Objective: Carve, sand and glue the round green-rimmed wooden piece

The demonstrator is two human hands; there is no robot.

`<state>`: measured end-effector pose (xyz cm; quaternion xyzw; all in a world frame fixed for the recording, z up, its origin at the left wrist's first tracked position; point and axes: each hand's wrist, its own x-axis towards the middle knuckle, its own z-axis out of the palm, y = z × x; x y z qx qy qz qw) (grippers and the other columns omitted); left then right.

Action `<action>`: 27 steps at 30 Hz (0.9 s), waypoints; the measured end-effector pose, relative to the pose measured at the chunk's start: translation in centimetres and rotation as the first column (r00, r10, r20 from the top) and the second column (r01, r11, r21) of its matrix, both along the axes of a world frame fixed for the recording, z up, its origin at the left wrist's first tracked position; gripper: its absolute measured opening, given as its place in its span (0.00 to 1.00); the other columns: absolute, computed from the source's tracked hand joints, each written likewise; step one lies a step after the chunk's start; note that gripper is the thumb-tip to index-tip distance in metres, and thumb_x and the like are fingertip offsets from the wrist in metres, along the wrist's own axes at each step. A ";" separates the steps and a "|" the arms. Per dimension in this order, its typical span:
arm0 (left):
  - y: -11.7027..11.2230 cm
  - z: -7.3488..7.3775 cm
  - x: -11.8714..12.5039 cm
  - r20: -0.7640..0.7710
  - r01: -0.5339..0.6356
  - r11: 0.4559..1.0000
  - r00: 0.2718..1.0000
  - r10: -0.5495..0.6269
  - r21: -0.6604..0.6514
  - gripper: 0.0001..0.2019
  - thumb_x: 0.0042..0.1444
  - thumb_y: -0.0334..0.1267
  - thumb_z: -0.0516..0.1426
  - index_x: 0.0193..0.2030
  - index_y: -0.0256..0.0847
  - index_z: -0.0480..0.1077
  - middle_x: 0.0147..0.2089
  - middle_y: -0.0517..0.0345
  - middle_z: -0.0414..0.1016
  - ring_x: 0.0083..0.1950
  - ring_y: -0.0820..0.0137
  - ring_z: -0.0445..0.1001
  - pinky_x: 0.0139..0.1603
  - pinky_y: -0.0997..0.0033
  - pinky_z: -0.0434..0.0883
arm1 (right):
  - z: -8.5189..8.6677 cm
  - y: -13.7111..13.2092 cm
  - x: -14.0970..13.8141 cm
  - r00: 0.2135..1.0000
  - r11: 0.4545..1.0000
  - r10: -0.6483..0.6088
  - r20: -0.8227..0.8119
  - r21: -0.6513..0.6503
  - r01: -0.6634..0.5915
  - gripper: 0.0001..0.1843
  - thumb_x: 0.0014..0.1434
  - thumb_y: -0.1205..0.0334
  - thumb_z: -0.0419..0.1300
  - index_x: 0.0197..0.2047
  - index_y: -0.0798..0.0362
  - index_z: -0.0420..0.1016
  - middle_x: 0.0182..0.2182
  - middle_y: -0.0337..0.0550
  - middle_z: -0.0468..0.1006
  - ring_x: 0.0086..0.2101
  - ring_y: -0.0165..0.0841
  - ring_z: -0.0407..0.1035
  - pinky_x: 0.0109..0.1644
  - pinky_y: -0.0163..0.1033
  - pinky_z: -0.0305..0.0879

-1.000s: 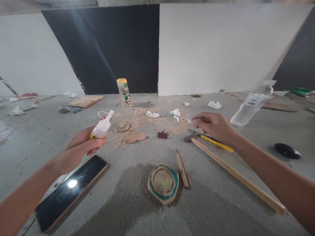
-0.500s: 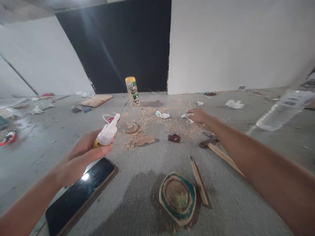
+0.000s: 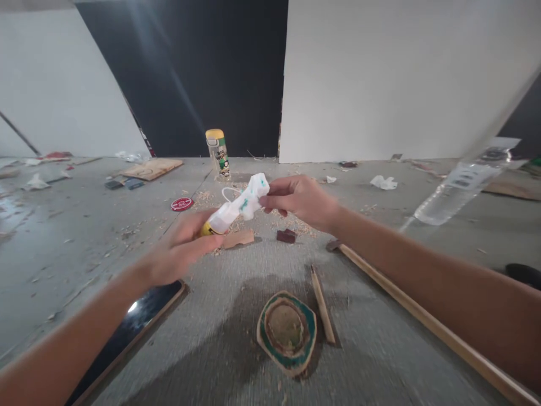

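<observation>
My left hand (image 3: 181,248) is wrapped around a yellow glue bottle (image 3: 220,219) with a white nozzle, tilted up to the right. Pinched in my right hand (image 3: 300,200) is a white tissue (image 3: 252,197) with green stains, held against or around the nozzle tip. A thin white loop beside it seems to hang from the bottle. Nearer to me lies a carved wooden piece (image 3: 286,334) with a green border and a round hollow. A wooden-handled pointed tool (image 3: 323,307) rests at its right side.
A phone (image 3: 127,338) lies under my left forearm. A long-handled hammer-like tool (image 3: 406,296) lies below my right arm. A wood scrap (image 3: 239,239), a dark red block (image 3: 286,235), a yellow-lidded bottle (image 3: 218,153) and a clear plastic bottle (image 3: 460,183) stand or lie around, with wood shavings.
My right hand has lifted a tissue from the floor and brought it left to the nozzle. My left hand has moved the bottle right toward the middle.
</observation>
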<state>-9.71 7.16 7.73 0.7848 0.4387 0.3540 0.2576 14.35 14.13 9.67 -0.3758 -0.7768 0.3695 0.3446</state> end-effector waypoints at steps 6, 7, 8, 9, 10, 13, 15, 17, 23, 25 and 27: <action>-0.2 0.2 0.1 -0.025 -0.005 0.993 1.000 0.002 -0.115 0.13 0.58 0.42 0.52 0.43 0.36 0.72 0.31 0.61 0.68 0.30 0.72 0.61 0.30 0.74 0.60 | 0.6 -1.7 2.1 0.935 0.961 0.234 -0.266 -0.081 -0.263 0.06 0.57 0.60 0.64 0.30 0.51 0.77 0.27 0.37 0.75 0.27 0.27 0.64 0.31 0.36 0.58; -0.2 -0.1 -0.3 -0.033 -0.042 0.992 0.999 0.039 -0.121 0.14 0.58 0.42 0.53 0.44 0.35 0.71 0.31 0.61 0.67 0.30 0.72 0.60 0.31 0.74 0.59 | 0.7 -1.8 2.8 0.918 0.956 0.229 -0.323 -0.104 -0.275 0.05 0.56 0.60 0.64 0.30 0.51 0.77 0.28 0.37 0.75 0.29 0.28 0.65 0.32 0.37 0.59; -0.2 -0.4 -0.8 -0.041 -0.084 0.987 0.996 0.079 -0.135 0.15 0.58 0.43 0.53 0.45 0.35 0.71 0.30 0.62 0.65 0.31 0.72 0.60 0.31 0.74 0.58 | 0.8 -1.9 3.5 0.906 0.956 0.206 -0.370 -0.124 -0.268 0.05 0.55 0.60 0.65 0.30 0.51 0.76 0.29 0.38 0.76 0.30 0.29 0.67 0.34 0.38 0.60; -0.2 -0.7 -1.3 -0.049 -0.118 0.981 0.993 0.112 -0.153 0.15 0.58 0.43 0.53 0.46 0.35 0.70 0.29 0.63 0.64 0.30 0.72 0.59 0.31 0.74 0.58 | 1.0 -1.9 4.3 0.901 0.962 0.164 -0.402 -0.137 -0.236 0.05 0.54 0.60 0.66 0.29 0.51 0.76 0.29 0.38 0.76 0.31 0.30 0.68 0.35 0.38 0.61; -0.1 -0.9 -1.7 -0.055 -0.144 0.975 0.989 0.137 -0.170 0.14 0.58 0.44 0.54 0.44 0.36 0.70 0.28 0.64 0.62 0.30 0.73 0.59 0.31 0.75 0.57 | 1.1 -1.8 5.0 0.901 0.972 0.112 -0.419 -0.145 -0.188 0.05 0.53 0.60 0.67 0.29 0.51 0.76 0.29 0.39 0.76 0.32 0.31 0.69 0.35 0.38 0.61; 0.1 -1.4 -3.0 -0.061 -0.169 0.964 0.985 0.160 -0.206 0.10 0.57 0.44 0.54 0.36 0.38 0.67 0.26 0.64 0.60 0.28 0.74 0.57 0.29 0.75 0.55 | 1.2 -0.7 7.2 0.909 0.988 -0.037 -0.415 -0.153 -0.029 0.07 0.51 0.60 0.68 0.27 0.51 0.74 0.27 0.39 0.76 0.31 0.31 0.70 0.32 0.37 0.61; 0.4 -1.5 -3.7 -0.053 -0.184 0.958 0.983 0.177 -0.221 0.10 0.57 0.43 0.54 0.31 0.39 0.64 0.26 0.65 0.60 0.27 0.74 0.57 0.28 0.75 0.55 | 1.0 0.4 8.4 0.924 0.985 -0.141 -0.355 -0.143 0.095 0.07 0.50 0.60 0.68 0.28 0.51 0.74 0.28 0.40 0.76 0.31 0.31 0.70 0.29 0.36 0.59; 0.7 -1.7 -4.4 -0.039 -0.212 0.947 0.977 0.209 -0.240 0.10 0.57 0.43 0.53 0.29 0.40 0.61 0.25 0.65 0.59 0.26 0.75 0.57 0.26 0.75 0.55 | 0.6 1.3 9.3 0.933 0.966 -0.258 -0.251 -0.098 0.240 0.06 0.50 0.60 0.67 0.29 0.51 0.74 0.29 0.41 0.76 0.30 0.31 0.69 0.27 0.36 0.57; 1.6 -3.1 -8.0 -0.014 -0.375 0.878 0.921 0.389 -0.297 0.10 0.59 0.46 0.49 0.35 0.42 0.58 0.28 0.65 0.63 0.24 0.76 0.60 0.22 0.77 0.55 | -1.4 -0.6 8.6 0.980 0.980 -0.196 0.027 -0.038 0.197 0.04 0.49 0.60 0.68 0.29 0.51 0.80 0.24 0.39 0.76 0.25 0.29 0.65 0.29 0.38 0.58; 1.7 -3.6 -9.8 -0.028 -0.443 0.847 0.890 0.456 -0.295 0.13 0.58 0.51 0.50 0.38 0.42 0.58 0.33 0.63 0.67 0.28 0.73 0.66 0.22 0.77 0.56 | -2.1 -1.7 8.2 0.985 0.993 -0.105 0.137 -0.039 0.111 0.04 0.50 0.60 0.67 0.30 0.50 0.81 0.25 0.38 0.78 0.25 0.30 0.67 0.29 0.37 0.59; 1.7 -3.8 -11.8 -0.048 -0.514 0.812 0.851 0.523 -0.277 0.18 0.57 0.55 0.52 0.41 0.42 0.58 0.39 0.59 0.70 0.35 0.69 0.72 0.25 0.76 0.62 | -2.9 -2.3 8.1 0.978 0.997 -0.057 0.202 -0.040 0.067 0.06 0.52 0.59 0.65 0.31 0.51 0.81 0.24 0.38 0.78 0.25 0.29 0.67 0.28 0.37 0.58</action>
